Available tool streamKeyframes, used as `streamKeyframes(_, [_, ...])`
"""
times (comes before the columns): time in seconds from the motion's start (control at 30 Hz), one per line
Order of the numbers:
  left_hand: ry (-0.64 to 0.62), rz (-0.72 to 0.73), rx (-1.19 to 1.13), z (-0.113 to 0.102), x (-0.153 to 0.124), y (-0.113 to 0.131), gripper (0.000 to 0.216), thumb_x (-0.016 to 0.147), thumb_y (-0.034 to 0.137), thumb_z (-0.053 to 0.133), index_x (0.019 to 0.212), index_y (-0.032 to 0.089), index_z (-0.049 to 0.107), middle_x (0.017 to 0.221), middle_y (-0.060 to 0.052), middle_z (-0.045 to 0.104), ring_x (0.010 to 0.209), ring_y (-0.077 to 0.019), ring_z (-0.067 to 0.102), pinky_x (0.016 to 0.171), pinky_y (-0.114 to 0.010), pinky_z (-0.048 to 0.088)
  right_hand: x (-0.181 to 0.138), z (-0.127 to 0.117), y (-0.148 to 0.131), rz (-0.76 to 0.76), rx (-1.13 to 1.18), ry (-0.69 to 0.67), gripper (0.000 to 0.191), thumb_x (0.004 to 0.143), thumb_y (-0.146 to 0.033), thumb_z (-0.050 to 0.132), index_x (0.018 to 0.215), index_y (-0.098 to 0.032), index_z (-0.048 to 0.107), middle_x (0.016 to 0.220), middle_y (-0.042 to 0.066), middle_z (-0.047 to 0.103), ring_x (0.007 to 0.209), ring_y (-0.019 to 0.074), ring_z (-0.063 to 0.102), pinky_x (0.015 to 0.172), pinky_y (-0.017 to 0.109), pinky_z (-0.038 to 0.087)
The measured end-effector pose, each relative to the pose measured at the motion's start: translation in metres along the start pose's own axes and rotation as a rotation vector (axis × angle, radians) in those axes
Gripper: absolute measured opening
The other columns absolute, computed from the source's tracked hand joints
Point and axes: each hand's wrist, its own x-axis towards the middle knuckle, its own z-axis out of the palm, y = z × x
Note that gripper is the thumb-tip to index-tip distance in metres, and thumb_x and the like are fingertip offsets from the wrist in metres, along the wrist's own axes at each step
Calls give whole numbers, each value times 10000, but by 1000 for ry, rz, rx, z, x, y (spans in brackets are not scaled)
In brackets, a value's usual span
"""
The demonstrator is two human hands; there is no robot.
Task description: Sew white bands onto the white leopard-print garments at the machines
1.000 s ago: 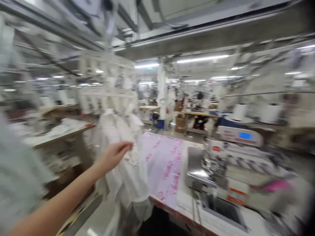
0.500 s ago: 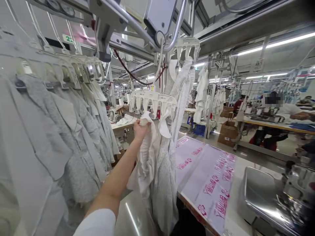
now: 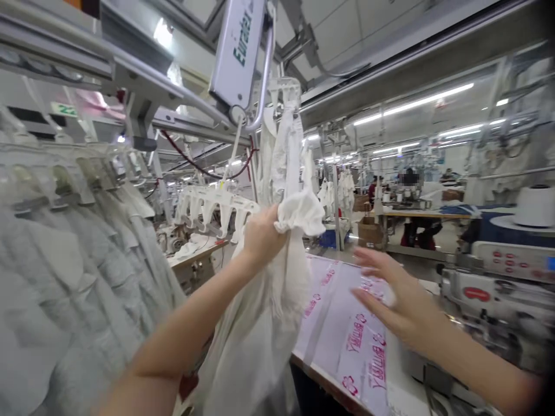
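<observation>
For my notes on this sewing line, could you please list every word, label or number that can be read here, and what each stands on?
"Eurotex" on the white overhead panel.
"22", slightly blurred, on the small green sign.
Repeated pink print on the sheet: perhaps "Yaliuha", but uncertain.
The red oval badge on the sewing machine is too blurred to read.

Held garment point(image 3: 264, 312) before table point(image 3: 329, 390), hung garments point(image 3: 73, 289) L, sewing machine point(image 3: 489, 294) R.
</observation>
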Motion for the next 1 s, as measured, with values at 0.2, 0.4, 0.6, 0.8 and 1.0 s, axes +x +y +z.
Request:
streamKeyframes(0.2, [-180, 25, -181, 27, -26, 41, 236, 774, 290, 460, 976, 175, 503, 875, -73, 608, 808, -220, 572, 652, -270, 392, 69, 37, -7, 57, 318, 269, 229, 771, -175, 440, 985, -181, 522, 941, 58, 537, 865, 181, 503, 778, 312, 413])
streamKeyframes(0.4, [-476, -56, -704, 26, -45, 45, 396, 683, 438, 609, 984, 209, 489, 864, -8, 616, 753, -154, 562, 642, -217, 410, 44, -2, 34, 347, 439, 157, 194, 750, -210, 456, 888, -162, 584, 766, 20, 597, 712, 152, 516, 606, 230, 383])
streamKeyframes(0.6, [-573, -32, -873, 59, -65, 32, 215, 750, 360, 555, 851, 171, 548, 813, -16, 592, 747, -135, 531, 665, -221, 395, 13, -51, 52, 378, 54, -21, 158, 712, -226, 501, 761, -153, 632, 751, 28, 622, 695, 170, 536, 592, 238, 372])
streamKeyframes(0.8, [-897, -171, -1002, 107, -64, 25, 443, 663, 369, 625, 1058, 189, 534, 976, -29, 618, 878, -189, 557, 746, -267, 416, 15, -56, 62, 479, -246, -143, 205, 688, -337, 575, 692, -144, 646, 670, 23, 614, 670, 176, 537, 556, 234, 338])
streamKeyframes(1.0, [-431, -402, -1019, 183, -60, 35, 227, 687, 330, 557, 786, 147, 647, 760, 2, 640, 769, -173, 554, 681, -230, 403, 51, -22, 78, 590, -265, -28, 199, 736, -277, 532, 767, -101, 619, 707, 46, 586, 661, 166, 520, 551, 246, 354])
